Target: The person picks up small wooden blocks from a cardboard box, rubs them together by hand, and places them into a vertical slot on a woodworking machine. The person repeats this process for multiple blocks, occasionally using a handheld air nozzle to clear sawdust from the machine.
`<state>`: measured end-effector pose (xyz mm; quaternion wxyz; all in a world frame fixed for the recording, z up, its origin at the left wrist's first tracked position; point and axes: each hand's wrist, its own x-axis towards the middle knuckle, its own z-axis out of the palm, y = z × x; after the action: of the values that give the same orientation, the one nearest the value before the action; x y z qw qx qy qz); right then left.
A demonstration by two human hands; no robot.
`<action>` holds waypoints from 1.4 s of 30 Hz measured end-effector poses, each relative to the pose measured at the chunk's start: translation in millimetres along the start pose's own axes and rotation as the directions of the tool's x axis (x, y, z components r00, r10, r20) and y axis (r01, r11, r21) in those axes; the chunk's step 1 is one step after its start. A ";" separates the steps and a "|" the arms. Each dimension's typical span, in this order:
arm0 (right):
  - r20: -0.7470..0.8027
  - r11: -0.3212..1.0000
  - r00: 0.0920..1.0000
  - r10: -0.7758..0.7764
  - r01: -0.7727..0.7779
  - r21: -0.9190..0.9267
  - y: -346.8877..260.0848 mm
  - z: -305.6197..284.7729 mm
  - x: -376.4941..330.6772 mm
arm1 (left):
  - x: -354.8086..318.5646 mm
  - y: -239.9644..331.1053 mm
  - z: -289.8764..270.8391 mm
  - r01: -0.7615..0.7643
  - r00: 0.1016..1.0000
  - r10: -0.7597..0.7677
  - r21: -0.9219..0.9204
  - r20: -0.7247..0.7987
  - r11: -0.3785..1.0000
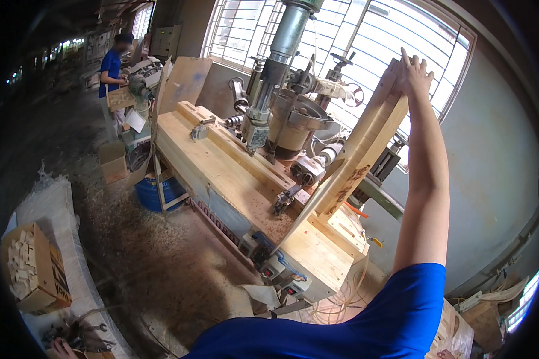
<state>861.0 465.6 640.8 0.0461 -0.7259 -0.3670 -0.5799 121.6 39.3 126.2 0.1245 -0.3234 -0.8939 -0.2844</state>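
Note:
My right arm is raised, and my right hand (415,76) is at the top of a tall, tilted wooden chute (365,140). Its fingers are stretched out and apart, and the palm side is hidden against or behind the wood. The chute stands at the right end of a wooden machine bench (221,161). Down at the lower left edge, my left hand (61,349) shows only in part, beside a heap of metal tools that includes a wrench (96,326). Whether those fingers hold anything cannot be made out.
A drilling machine column (275,60) and a round feeder bowl (293,119) rise over the bench. Switch boxes (275,267) sit on its front. At left are a cardboard box of pale wooden pieces (42,272) and a blue drum (160,192). A person in blue (111,69) stands farther back.

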 end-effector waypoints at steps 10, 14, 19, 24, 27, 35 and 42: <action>0.220 0.986 0.963 -0.155 0.138 0.092 10.3 -20.7 -12.0 | 1.9 -18.0 -0.9 0.065 0.998 -0.066 0.103 0.001 0.993; 0.160 0.963 0.965 -0.206 0.171 0.208 18.3 -27.5 -7.2 | 9.6 -34.0 0.8 0.064 0.997 -0.066 0.039 0.049 0.997; -0.213 0.844 0.946 -0.245 0.316 0.434 -2.6 -53.1 -42.3 | 4.1 -73.0 12.1 -0.036 0.998 0.033 0.081 0.045 0.996; -0.481 0.061 0.684 -0.549 0.607 0.793 -92.7 -152.7 -114.7 | -8.5 -110.5 -0.8 -0.035 0.994 0.069 0.374 -0.080 0.927; -0.568 -0.254 0.532 -0.629 0.550 0.796 -130.1 -265.0 -214.5 | -17.6 -130.6 -7.5 0.024 0.998 -0.009 0.275 -0.054 0.961; -0.802 -0.806 -0.111 -0.587 -0.018 0.592 -276.1 -449.0 -516.1 | -25.6 -157.7 -40.6 0.183 0.979 -0.198 0.218 0.049 0.959; -0.893 -0.859 -0.171 -0.416 -0.248 0.448 -327.5 -519.1 -767.0 | -1.6 -141.0 -56.4 0.078 0.997 -0.070 0.282 -0.036 0.956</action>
<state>204.9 80.2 19.4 -0.0444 0.1011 -0.9278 0.3562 33.4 -83.4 110.7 0.1701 -0.2650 -0.9352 -0.1623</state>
